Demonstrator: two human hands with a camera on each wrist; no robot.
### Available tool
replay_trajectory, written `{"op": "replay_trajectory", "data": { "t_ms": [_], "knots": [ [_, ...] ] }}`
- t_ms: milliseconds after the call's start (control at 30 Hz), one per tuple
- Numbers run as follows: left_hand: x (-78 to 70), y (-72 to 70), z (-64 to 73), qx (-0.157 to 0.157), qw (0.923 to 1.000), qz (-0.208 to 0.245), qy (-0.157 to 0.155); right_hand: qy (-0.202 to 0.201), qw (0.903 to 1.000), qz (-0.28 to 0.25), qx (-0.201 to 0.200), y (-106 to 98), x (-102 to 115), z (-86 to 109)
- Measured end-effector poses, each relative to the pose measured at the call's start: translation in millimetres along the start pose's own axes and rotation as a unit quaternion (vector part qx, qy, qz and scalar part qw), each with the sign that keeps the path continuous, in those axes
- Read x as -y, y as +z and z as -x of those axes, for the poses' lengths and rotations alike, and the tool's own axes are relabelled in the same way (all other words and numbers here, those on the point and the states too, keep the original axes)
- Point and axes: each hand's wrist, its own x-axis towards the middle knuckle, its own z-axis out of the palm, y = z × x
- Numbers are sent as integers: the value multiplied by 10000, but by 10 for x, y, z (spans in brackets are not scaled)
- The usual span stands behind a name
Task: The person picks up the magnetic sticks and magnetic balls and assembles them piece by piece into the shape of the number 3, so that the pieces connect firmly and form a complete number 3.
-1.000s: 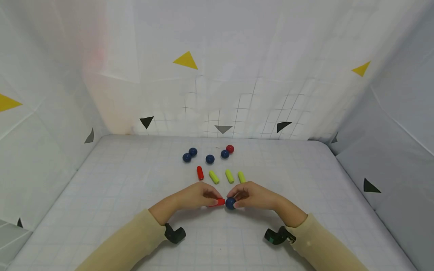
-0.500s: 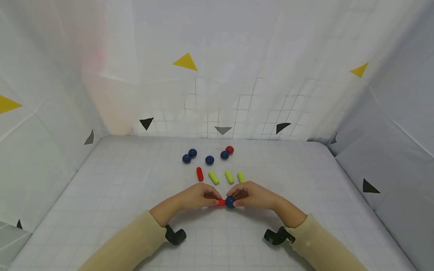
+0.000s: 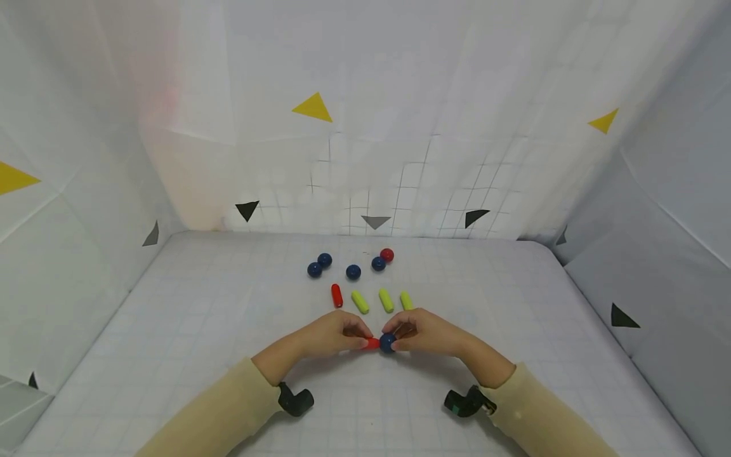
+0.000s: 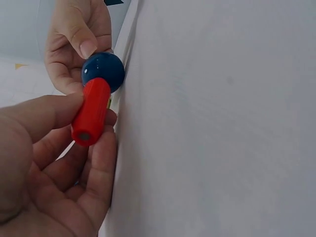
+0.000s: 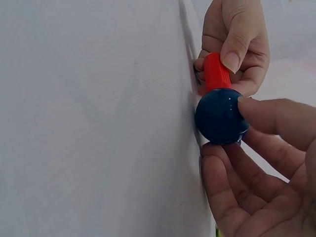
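My left hand (image 3: 333, 331) pinches a short red rod (image 4: 92, 112) between thumb and fingers. The rod is ribbed, with a small grey disc at its near end in the left wrist view. A glossy dark blue ball (image 5: 220, 116) is held between the thumb and fingers of my right hand (image 3: 433, 331). The rod's far end meets the ball, and the two lie in one line between my hands, low over the white table in the head view. My fingers cover part of both pieces.
Beyond my hands lie another red rod (image 3: 337, 296) and three yellow-green rods (image 3: 360, 302). Farther back sit several blue balls (image 3: 353, 272) and a red ball (image 3: 387, 255). White cloth walls (image 3: 365, 158) enclose the table (image 3: 200, 304) at the back and sides.
A second ago a narrow gap showed between the red rod and the blue ball; now their ends meet. My hands have barely shifted, and the loose pieces stay where they were.
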Motion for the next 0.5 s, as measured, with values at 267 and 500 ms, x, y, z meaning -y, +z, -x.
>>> {"op": "replay_trajectory", "data": {
  "t_ms": [267, 500],
  "knots": [
    [-10, 16, 16, -47, 10000, -49, 34, -24, 10000, 58, -51, 24, -1, -2],
    [-14, 4, 16, -91, 9999, -139, 26, 13, 9998, 194, -16, 11, 12, -9]
  ]
}}
